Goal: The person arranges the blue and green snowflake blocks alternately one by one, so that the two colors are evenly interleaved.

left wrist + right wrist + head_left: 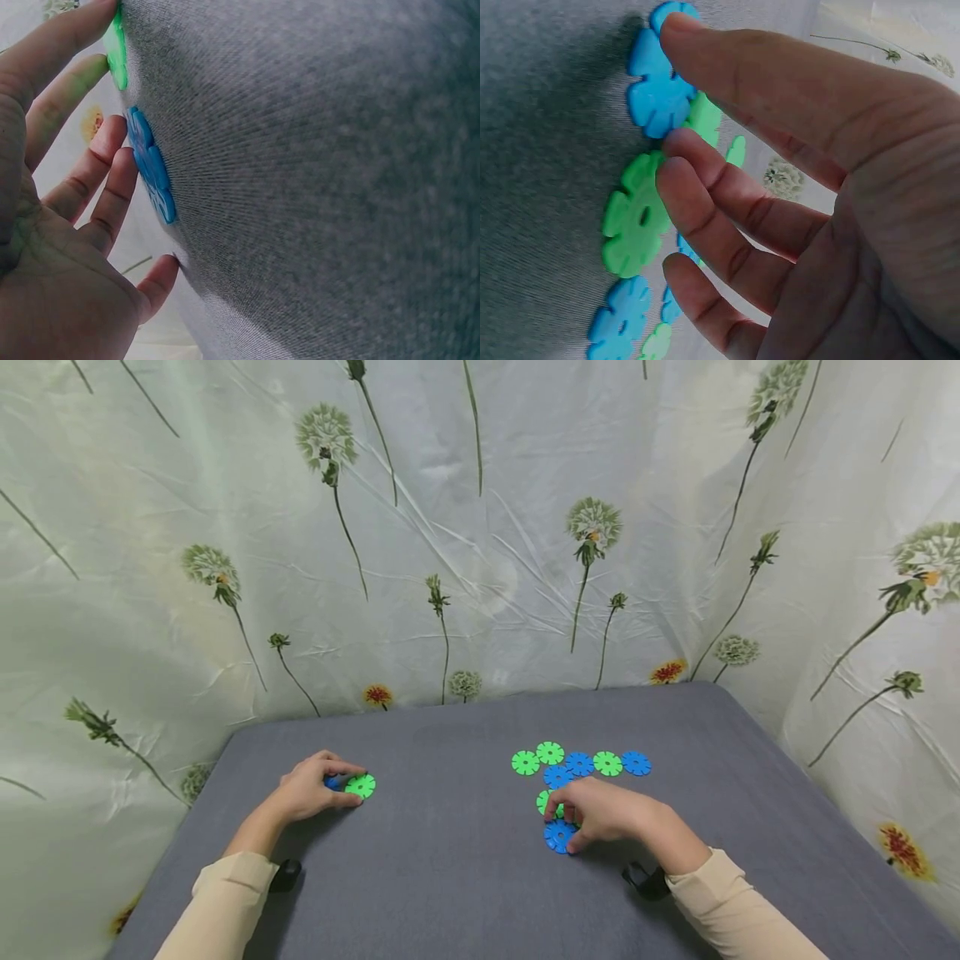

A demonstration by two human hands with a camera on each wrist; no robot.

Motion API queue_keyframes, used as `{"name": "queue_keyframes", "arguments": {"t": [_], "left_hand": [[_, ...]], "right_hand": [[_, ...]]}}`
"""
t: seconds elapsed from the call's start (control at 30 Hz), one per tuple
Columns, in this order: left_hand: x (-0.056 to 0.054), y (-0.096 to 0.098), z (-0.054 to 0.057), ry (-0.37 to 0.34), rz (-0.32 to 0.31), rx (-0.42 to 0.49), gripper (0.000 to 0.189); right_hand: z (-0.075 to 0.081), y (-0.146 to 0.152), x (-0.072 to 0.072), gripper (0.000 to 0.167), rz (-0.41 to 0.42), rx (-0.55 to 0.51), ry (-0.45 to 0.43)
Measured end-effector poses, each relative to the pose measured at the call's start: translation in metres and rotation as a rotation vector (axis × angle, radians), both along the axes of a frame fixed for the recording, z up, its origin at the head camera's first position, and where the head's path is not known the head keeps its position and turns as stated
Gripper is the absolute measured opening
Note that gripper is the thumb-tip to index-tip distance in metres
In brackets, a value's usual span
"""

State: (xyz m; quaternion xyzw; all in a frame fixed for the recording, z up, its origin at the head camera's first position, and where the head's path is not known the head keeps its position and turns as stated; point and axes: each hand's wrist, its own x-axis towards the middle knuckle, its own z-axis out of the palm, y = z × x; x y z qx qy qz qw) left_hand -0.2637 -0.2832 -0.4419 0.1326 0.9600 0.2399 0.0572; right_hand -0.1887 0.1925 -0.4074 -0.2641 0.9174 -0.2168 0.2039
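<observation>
Flower-shaped notched plastic discs lie on a grey cloth-covered table. In the head view my left hand [311, 787] pinches a green disc [362, 787] by its edges between thumb and index finger, flat near the tabletop. A blue disc [151, 169] lies beside it, under the other fingertips. My right hand [603, 810] holds the edges of a blue disc [559, 837] between thumb and index finger at the near end of a group of discs. Another green disc [637, 217] shows by its other fingertips in the right wrist view. The right hand hides part of the group.
Beyond the right hand runs a row with a green disc [525, 763], a blue disc [579, 764] and another blue disc [637, 763] at its right end. A flower-printed curtain [480, 543] hangs behind the grey table [442, 877].
</observation>
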Motion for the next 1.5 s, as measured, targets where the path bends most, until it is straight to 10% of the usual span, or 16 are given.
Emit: {"name": "queue_keyframes", "arguments": {"t": [1.5], "left_hand": [[0.003, 0.005, -0.001, -0.002, 0.074, -0.004, 0.044]], "right_hand": [[-0.02, 0.006, 0.013, 0.048, -0.01, -0.132, 0.047]]}}
